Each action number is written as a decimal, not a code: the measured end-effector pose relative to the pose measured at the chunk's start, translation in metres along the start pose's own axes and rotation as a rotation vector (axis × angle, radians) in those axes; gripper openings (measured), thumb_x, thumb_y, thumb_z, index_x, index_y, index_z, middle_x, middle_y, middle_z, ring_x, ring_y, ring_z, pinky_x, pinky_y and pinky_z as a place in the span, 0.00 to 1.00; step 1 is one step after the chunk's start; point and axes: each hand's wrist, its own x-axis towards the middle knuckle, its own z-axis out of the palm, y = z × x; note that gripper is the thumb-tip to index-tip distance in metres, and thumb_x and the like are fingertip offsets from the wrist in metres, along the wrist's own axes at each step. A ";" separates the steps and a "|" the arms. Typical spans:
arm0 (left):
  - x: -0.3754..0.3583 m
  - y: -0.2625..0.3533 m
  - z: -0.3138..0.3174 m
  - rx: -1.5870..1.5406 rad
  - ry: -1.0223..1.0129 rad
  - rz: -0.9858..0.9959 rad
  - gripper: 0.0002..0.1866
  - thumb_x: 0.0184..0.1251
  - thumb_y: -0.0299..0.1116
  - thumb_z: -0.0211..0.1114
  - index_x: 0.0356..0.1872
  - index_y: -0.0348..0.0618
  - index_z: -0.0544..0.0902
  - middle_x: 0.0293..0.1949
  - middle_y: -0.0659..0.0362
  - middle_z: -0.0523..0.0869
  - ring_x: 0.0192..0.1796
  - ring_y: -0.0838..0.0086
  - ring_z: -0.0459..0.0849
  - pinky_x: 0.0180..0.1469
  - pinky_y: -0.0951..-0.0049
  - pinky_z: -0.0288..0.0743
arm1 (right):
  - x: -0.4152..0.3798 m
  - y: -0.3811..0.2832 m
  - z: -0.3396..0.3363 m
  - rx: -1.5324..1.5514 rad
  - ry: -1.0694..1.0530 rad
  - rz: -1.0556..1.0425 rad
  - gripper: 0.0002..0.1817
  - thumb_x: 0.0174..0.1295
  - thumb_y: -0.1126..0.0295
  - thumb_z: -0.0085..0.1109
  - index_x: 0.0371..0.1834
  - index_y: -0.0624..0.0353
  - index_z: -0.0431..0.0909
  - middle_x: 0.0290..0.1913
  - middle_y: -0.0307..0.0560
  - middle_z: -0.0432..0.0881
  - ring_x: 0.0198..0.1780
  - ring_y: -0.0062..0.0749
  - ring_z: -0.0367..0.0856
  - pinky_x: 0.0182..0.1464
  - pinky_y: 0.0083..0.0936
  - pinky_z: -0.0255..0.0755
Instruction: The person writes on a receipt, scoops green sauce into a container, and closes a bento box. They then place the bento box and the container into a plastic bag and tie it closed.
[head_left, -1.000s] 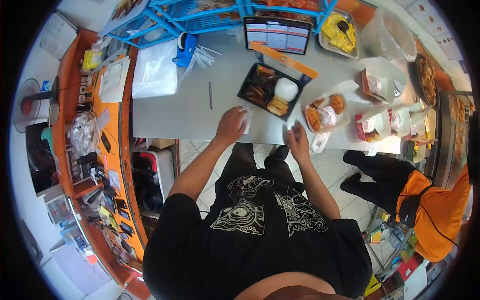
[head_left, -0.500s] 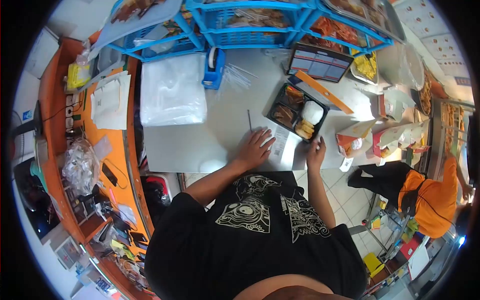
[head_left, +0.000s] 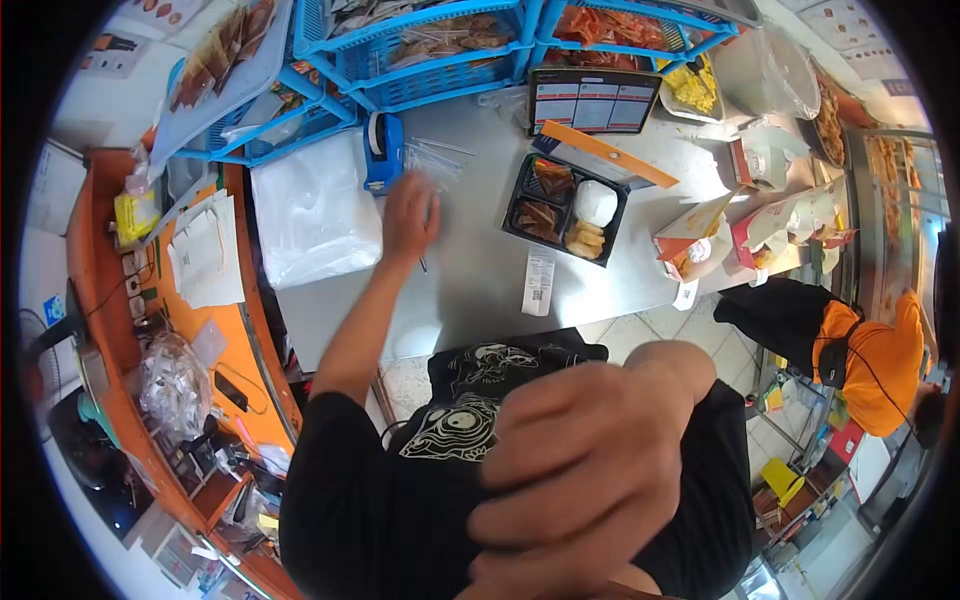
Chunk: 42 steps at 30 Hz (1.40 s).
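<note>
My left hand [head_left: 410, 222] is over the steel counter, just below the blue tape dispenser [head_left: 383, 152] and beside several thin clear plastic sticks [head_left: 440, 158]. Its fingers are smeared by motion. The tip of a dark pen-like stick [head_left: 423, 263] shows beneath it. Close to the camera, my right hand [head_left: 590, 470] is raised with its fingers curled. Its palm side is hidden, so I cannot make out anything inside. A black bento box [head_left: 566, 208] holds rice, dark meat and pale yellow pieces, its lid [head_left: 608, 155] up behind it. A printed receipt [head_left: 538, 283] lies at its near edge.
Clear plastic bags [head_left: 315, 210] lie stacked on the left. A tablet [head_left: 590, 102] stands at the back below blue racks [head_left: 430, 75]. Paper food boxes [head_left: 695, 245] line the right. A person in an orange shirt [head_left: 872, 360] is farther right.
My left hand has moved from beside the receipt up and left toward the tape dispenser. My right hand has left the bento box and come up close to the camera. The view has shifted.
</note>
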 end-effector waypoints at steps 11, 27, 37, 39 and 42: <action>0.194 -0.069 -0.023 0.230 -0.100 -0.199 0.16 0.67 0.33 0.60 0.53 0.40 0.79 0.52 0.45 0.81 0.56 0.50 0.79 0.57 0.56 0.74 | -0.043 -0.014 -0.038 -0.383 0.227 -0.013 0.05 0.56 0.78 0.59 0.35 0.58 0.79 0.31 0.45 0.82 0.28 0.33 0.78 0.25 0.26 0.69; 0.169 0.038 0.079 -0.341 -0.172 -0.087 0.15 0.68 0.31 0.61 0.54 0.42 0.80 0.51 0.52 0.82 0.54 0.58 0.81 0.55 0.62 0.74 | -0.346 0.062 -0.002 -0.578 0.394 1.340 0.09 0.58 0.78 0.52 0.40 0.60 0.79 0.37 0.54 0.82 0.40 0.48 0.83 0.44 0.37 0.75; 0.163 0.035 0.136 -0.725 -0.196 -0.390 0.14 0.66 0.34 0.69 0.46 0.34 0.85 0.39 0.54 0.89 0.40 0.76 0.85 0.46 0.74 0.76 | -0.380 0.054 -0.026 -0.637 0.363 1.400 0.10 0.55 0.78 0.54 0.41 0.60 0.76 0.38 0.52 0.80 0.40 0.50 0.81 0.46 0.38 0.75; 0.181 0.059 0.116 -0.727 -0.371 -0.367 0.14 0.61 0.34 0.72 0.42 0.35 0.86 0.36 0.56 0.89 0.38 0.76 0.85 0.43 0.75 0.76 | -0.404 0.061 -0.021 -0.713 0.334 1.417 0.12 0.53 0.80 0.53 0.41 0.60 0.75 0.38 0.51 0.80 0.40 0.49 0.81 0.46 0.39 0.76; 0.195 0.065 0.111 -0.796 -0.482 -0.339 0.13 0.59 0.35 0.74 0.40 0.36 0.87 0.36 0.56 0.89 0.36 0.73 0.85 0.41 0.75 0.76 | -0.392 0.061 -0.030 -0.543 0.361 1.568 0.16 0.53 0.84 0.50 0.45 0.61 0.73 0.38 0.49 0.80 0.41 0.45 0.82 0.45 0.35 0.76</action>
